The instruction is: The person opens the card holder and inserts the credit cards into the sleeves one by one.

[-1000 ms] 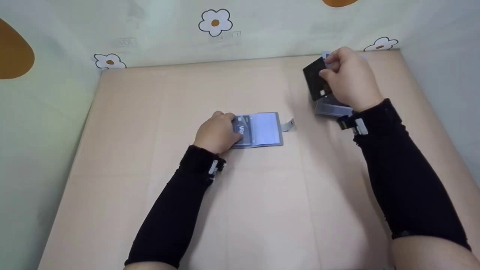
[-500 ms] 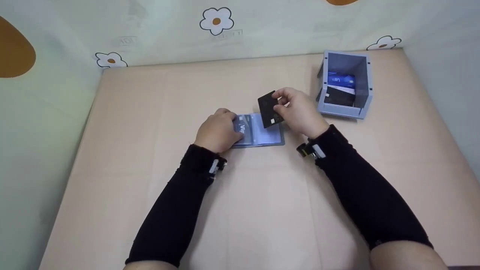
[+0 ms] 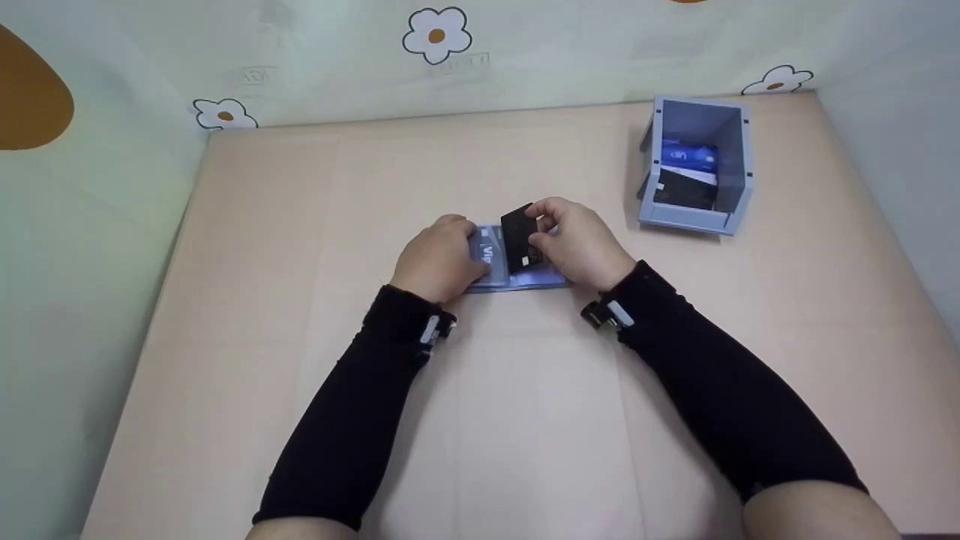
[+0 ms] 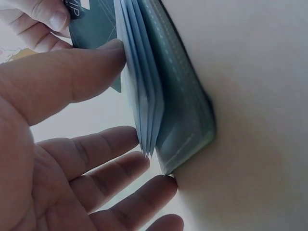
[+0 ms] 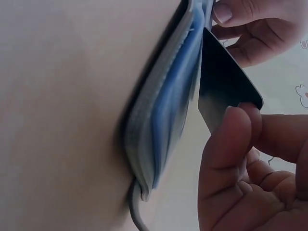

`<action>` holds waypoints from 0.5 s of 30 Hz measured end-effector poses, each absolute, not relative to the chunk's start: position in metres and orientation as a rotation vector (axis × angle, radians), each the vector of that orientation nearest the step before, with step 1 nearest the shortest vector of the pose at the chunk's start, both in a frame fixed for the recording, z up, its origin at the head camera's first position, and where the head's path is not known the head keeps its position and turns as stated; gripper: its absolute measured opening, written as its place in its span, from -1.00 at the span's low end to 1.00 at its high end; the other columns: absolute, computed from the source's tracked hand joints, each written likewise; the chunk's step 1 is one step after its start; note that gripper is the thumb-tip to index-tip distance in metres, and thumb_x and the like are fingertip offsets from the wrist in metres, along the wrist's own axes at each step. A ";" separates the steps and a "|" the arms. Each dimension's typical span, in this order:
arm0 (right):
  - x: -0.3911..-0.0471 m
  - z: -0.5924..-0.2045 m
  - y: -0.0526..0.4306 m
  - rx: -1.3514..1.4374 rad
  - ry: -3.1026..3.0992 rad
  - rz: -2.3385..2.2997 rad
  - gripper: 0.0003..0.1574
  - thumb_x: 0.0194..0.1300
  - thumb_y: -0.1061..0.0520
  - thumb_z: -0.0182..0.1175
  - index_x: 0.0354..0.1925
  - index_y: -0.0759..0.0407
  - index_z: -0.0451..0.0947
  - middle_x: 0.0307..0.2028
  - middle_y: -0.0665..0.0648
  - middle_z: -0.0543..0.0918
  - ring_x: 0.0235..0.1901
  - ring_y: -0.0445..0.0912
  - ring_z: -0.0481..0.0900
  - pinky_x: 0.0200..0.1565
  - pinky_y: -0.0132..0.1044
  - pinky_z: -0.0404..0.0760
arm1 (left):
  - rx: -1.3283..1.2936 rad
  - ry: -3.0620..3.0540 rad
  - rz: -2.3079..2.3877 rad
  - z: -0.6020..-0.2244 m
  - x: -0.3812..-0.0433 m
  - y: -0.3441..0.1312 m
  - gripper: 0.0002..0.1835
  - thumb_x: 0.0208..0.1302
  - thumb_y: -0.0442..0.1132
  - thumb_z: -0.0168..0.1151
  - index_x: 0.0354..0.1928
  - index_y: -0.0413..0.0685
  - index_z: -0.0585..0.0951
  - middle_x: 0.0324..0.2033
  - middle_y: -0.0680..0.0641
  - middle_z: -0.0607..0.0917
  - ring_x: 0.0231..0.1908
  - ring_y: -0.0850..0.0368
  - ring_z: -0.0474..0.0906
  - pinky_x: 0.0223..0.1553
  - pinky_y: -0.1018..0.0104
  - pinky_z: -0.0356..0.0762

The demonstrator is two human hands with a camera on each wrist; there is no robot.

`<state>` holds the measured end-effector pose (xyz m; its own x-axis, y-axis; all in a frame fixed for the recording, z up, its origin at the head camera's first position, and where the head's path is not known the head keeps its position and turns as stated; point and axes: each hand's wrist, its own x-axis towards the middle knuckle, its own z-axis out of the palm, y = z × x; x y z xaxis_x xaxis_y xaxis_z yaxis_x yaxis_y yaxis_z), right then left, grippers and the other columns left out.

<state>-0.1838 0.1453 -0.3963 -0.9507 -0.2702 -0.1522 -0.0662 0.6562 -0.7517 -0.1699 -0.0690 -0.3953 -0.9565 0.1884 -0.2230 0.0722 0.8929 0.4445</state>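
Observation:
An open card holder with clear pages lies on the table in front of me. My left hand holds its left half, the thumb on a page over a grey Vip card in its pocket. In the left wrist view, the fingertips meet the edges of the pages and the cover. Between thumb and fingers, my right hand pinches a black card by one end. The card tilts over the middle of the holder; in the right wrist view its far corner is right at the pages.
A grey bin stands at the back right of the table, holding a blue card and a black card among others. Walls with printed flowers border the table at the back and sides.
My right hand has carried the black card from the bin leftward to the card holder, bringing the bin's contents into sight. The left hand has stayed on the holder.

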 end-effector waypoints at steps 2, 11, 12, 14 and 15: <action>-0.184 -0.396 0.145 -0.267 2.619 -1.189 -0.55 0.48 0.25 0.24 0.29 0.22 0.53 -0.15 0.06 0.64 -0.51 -0.23 0.54 -0.40 -0.40 0.53 | 0.197 2.798 0.638 -0.395 -0.170 -0.069 -0.39 0.22 -0.06 0.46 0.29 -0.14 0.63 0.33 -0.07 0.60 0.00 -0.01 0.62 0.16 0.06 0.59; -0.185 -0.397 0.146 -0.230 2.560 -1.259 -0.54 0.49 0.26 0.24 0.30 0.21 0.52 -0.18 0.07 0.62 -0.52 -0.19 0.60 -0.44 -0.42 0.60 | 0.191 2.796 0.626 -0.393 -0.170 -0.068 -0.39 0.22 -0.06 0.46 0.30 -0.14 0.62 0.29 -0.08 0.62 -0.01 -0.03 0.63 0.16 0.03 0.59; -0.185 -0.397 0.146 -0.227 2.556 -1.260 -0.54 0.49 0.26 0.25 0.30 0.21 0.52 -0.17 0.07 0.62 -0.51 -0.18 0.60 -0.44 -0.42 0.61 | 0.189 2.796 0.626 -0.393 -0.170 -0.068 -0.38 0.22 -0.06 0.46 0.30 -0.14 0.62 0.29 -0.09 0.62 0.00 -0.03 0.63 0.16 0.03 0.59; -0.186 -0.398 0.146 -0.218 2.546 -1.271 -0.54 0.49 0.27 0.25 0.30 0.21 0.52 -0.17 0.08 0.63 -0.51 -0.16 0.62 -0.44 -0.41 0.63 | 0.187 2.795 0.621 -0.393 -0.170 -0.068 -0.38 0.23 -0.05 0.46 0.30 -0.14 0.62 0.30 -0.09 0.62 0.01 -0.03 0.63 0.17 0.03 0.59; -0.186 -0.398 0.146 -0.215 2.544 -1.274 -0.54 0.49 0.27 0.25 0.30 0.21 0.52 -0.17 0.09 0.63 -0.51 -0.16 0.62 -0.44 -0.41 0.63 | 0.186 2.795 0.619 -0.393 -0.170 -0.068 -0.37 0.23 -0.05 0.46 0.31 -0.13 0.62 0.31 -0.09 0.61 0.02 -0.03 0.63 0.17 0.03 0.59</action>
